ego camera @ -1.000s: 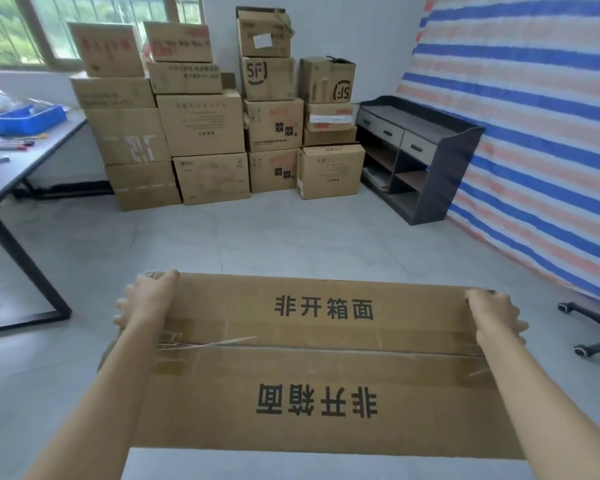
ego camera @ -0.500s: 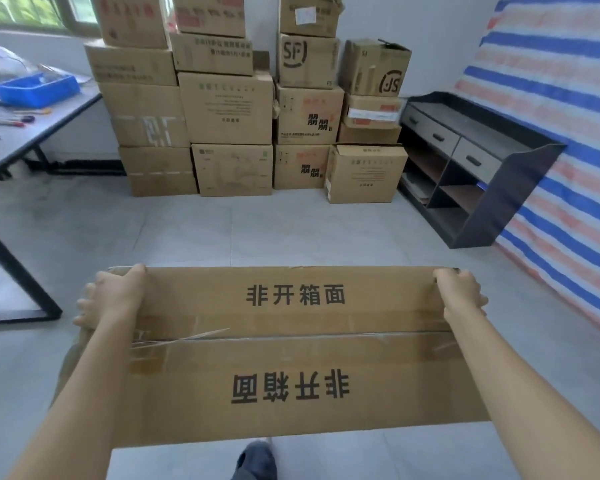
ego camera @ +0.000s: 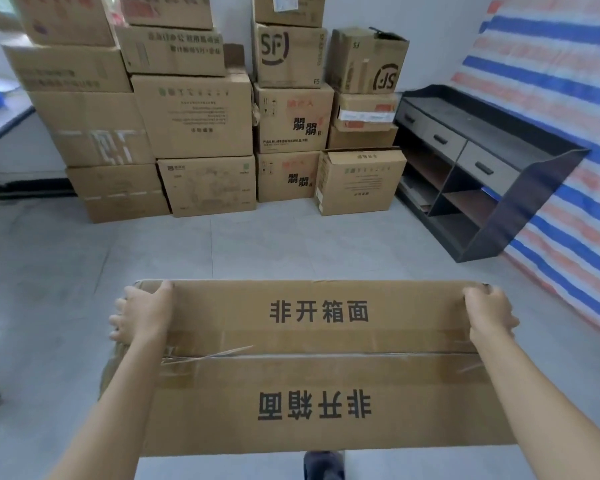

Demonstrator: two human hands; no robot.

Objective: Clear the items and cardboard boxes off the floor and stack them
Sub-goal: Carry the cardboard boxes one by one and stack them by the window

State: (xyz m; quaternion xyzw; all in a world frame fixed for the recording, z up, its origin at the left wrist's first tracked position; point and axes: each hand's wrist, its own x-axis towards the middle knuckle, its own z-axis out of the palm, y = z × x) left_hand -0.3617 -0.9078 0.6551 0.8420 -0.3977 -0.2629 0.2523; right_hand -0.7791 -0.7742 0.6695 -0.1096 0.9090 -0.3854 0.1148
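I carry a wide, taped cardboard box (ego camera: pixel 319 365) with black printed characters on its top, held level above the floor in front of me. My left hand (ego camera: pixel 141 315) grips its far left corner, fingers curled over the edge. My right hand (ego camera: pixel 489 311) grips the far right corner the same way. Ahead, against the wall, stands a stack of cardboard boxes (ego camera: pixel 201 119) several rows high. The carried box hides the floor right below it.
A dark cabinet (ego camera: pixel 482 168) with drawers and open shelves stands at the right, before a striped tarp (ego camera: pixel 561 81). A table edge (ego camera: pixel 0 123) shows at the far left. Grey tiled floor (ego camera: pixel 257 247) lies between me and the stack. A shoe tip (ego camera: pixel 323 464) shows below the box.
I have walked closer to the stack with the box still in both hands; the stacked boxes and cabinet look larger and nearer, and the table has slid out to the left.
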